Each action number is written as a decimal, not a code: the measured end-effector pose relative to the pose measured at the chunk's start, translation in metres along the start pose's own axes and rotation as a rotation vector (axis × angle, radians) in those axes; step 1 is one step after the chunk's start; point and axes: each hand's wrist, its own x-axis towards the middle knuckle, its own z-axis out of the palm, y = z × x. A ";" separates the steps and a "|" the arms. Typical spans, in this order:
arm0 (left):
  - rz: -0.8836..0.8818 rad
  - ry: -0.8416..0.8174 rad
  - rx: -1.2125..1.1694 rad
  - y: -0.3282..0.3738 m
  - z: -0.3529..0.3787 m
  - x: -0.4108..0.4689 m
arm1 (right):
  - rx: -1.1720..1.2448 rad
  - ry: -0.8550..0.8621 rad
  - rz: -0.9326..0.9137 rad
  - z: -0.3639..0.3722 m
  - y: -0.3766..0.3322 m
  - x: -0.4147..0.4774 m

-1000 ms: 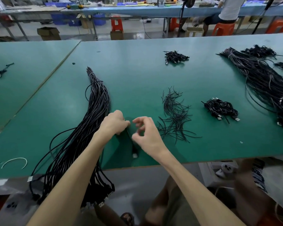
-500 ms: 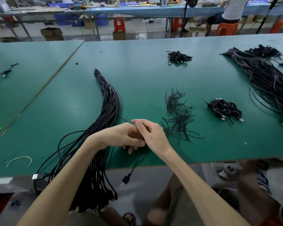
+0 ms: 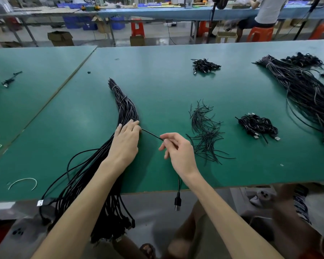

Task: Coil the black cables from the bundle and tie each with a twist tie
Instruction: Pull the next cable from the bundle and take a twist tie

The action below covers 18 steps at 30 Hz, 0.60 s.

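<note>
The black cable (image 3: 151, 134) in hand runs out from the right edge of the bundle (image 3: 125, 107) to my right hand (image 3: 178, 150), just right of the bundle. There thumb and forefinger pinch it while the other fingers stay loosely spread. Its tail passes under that hand and hangs off the near edge of the table (image 3: 157, 81), ending in a plug (image 3: 177, 202) below and to the right of the bundle. My left hand (image 3: 126, 141) lies flat on the bundle at its bend, fingers straight and pressing, gripping nothing. I judge the step to be freeing this one cable from the rest. To do it well I would hold the left palm firm so the neighbouring strands stay put. I would pull with the right hand along the bundle's own line, not sideways, or the cable may drag others out or snag on the tie near the bundle's far end. Once it is free, I would loop it in even turns, with the plug end under control. The twist ties (image 3: 204, 131) lie in a loose heap to the right of the bundle, near my right hand. The coiled cables (image 3: 256, 126) sit further right of the bundle, and that looks like where the finished one goes.
</note>
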 end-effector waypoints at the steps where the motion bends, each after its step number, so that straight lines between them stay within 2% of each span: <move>1: -0.002 0.003 0.021 0.001 0.000 0.002 | 0.017 -0.021 -0.010 0.000 -0.001 -0.001; 5: -0.025 0.090 -0.011 0.008 -0.001 0.007 | 0.108 -0.098 -0.038 -0.005 -0.003 -0.004; 10: -0.039 0.111 -0.030 0.006 -0.003 0.017 | 0.149 -0.196 -0.077 -0.006 -0.007 -0.009; 18: -0.013 0.106 0.029 -0.008 -0.006 0.023 | 0.341 -0.059 -0.092 -0.015 -0.007 -0.013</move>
